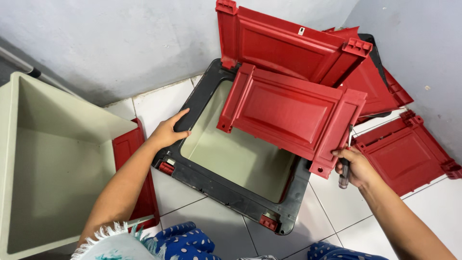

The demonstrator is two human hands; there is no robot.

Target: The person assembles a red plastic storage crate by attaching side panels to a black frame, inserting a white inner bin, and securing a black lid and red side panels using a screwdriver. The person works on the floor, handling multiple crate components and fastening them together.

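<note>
A black-rimmed crate with a pale green inside lies on the tiled floor in front of me. My left hand rests on its left rim, fingers spread over the edge. My right hand grips a screwdriver and also holds the lower right edge of a red plastic panel, lifted and tilted above the crate's opening. A second red panel stands upright at the crate's far rim, leaning toward the wall.
A large pale green box stands open at the left, with a red panel between it and the crate. More red panels lie at the right near the wall corner. My knees in blue dotted cloth are at the bottom.
</note>
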